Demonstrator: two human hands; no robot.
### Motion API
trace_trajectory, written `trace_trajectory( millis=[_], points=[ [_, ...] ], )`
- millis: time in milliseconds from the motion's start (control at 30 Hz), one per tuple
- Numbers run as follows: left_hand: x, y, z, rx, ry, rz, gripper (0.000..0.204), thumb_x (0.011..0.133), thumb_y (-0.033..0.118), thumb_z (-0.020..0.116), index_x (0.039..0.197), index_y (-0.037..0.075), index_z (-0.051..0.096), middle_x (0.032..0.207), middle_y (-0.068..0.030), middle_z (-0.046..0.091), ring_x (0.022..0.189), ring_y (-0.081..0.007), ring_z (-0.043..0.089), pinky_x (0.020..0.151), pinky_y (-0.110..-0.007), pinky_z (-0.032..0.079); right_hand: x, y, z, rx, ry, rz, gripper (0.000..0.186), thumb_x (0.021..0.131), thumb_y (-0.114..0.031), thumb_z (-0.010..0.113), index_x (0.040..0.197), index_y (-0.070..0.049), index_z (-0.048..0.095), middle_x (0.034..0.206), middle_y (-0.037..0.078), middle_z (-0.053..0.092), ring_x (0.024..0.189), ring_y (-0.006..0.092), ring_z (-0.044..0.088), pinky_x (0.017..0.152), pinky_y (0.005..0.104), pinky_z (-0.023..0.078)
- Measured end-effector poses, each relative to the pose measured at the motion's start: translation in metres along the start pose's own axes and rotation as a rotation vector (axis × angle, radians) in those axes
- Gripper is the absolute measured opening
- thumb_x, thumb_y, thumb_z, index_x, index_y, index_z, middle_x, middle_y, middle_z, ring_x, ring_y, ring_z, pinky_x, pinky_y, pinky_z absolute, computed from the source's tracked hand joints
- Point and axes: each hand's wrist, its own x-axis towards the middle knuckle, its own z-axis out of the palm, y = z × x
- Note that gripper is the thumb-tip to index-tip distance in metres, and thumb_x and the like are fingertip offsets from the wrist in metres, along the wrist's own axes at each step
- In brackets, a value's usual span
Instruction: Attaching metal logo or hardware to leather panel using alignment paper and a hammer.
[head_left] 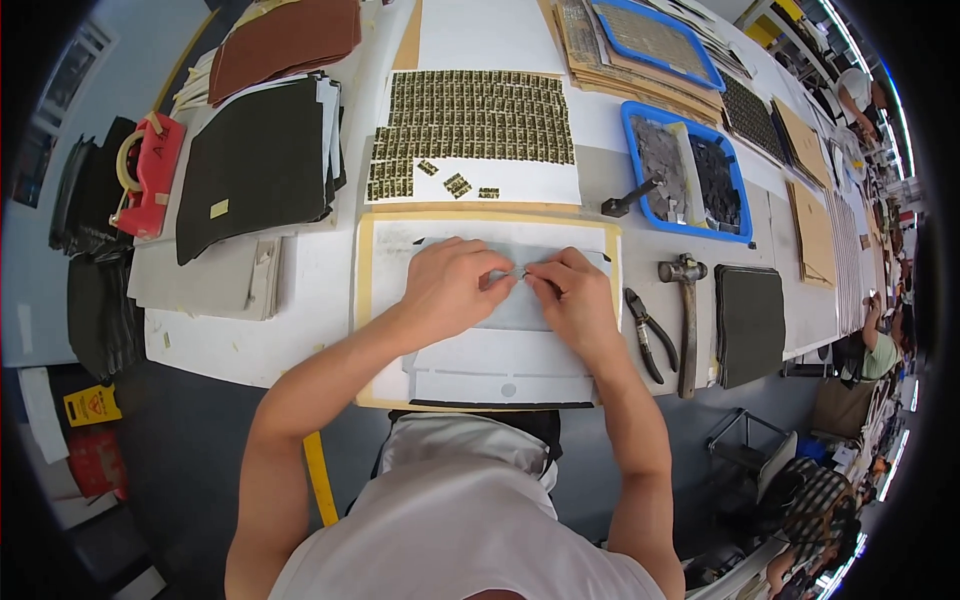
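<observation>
My left hand and my right hand meet over a grey flat panel on a white board edged in yellowish tape. Thumb and forefinger of each hand are pinched together, fingertips nearly touching. Something tiny and dark shows at the right fingertips, too small to name. Below the panel, nearer my body, lies a pale sheet with a dark lower edge and a small round mark. Beyond the board, a white sheet carries many small black-and-gold rectangular pieces, a few of them loose.
To the right lie pliers, a hammer, a dark metal tool and a black sheet stack. A blue tray holds grey and black pieces. Black sheets and a red tape dispenser are at left. People work far right.
</observation>
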Motion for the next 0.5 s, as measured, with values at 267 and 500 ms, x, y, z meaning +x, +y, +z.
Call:
trace_trajectory(
  millis=[267, 500],
  points=[
    [0.003, -0.003, 0.01, 0.108, 0.08, 0.131, 0.01, 0.083, 0.022, 0.08, 0.085, 0.012, 0.08, 0.07, -0.0033, 0.065, 0.068, -0.0233, 0.063, 0.063, -0.038, 0.049, -0.008, -0.004, 0.003, -0.277, 0.095, -0.211, 0.012, 0.084, -0.006, 0.074, 0.096, -0.005, 0.074, 0.088, 0.009, 0.063, 0.078, 0.0292, 0.067, 0.066, 0.0416, 0.055],
    [0.002, -0.001, 0.012, 0.104, 0.116, 0.213, 0.008, 0.082, 0.021, 0.08, 0.086, 0.014, 0.08, 0.073, -0.0016, 0.063, 0.069, -0.0242, 0.063, 0.066, -0.039, 0.048, -0.004, 0.005, -0.03, -0.056, 0.055, -0.033, 0.016, 0.085, -0.009, 0.074, 0.1, -0.006, 0.075, 0.092, 0.01, 0.068, 0.078, 0.0275, 0.07, 0.068, 0.0385, 0.056]
  ],
)
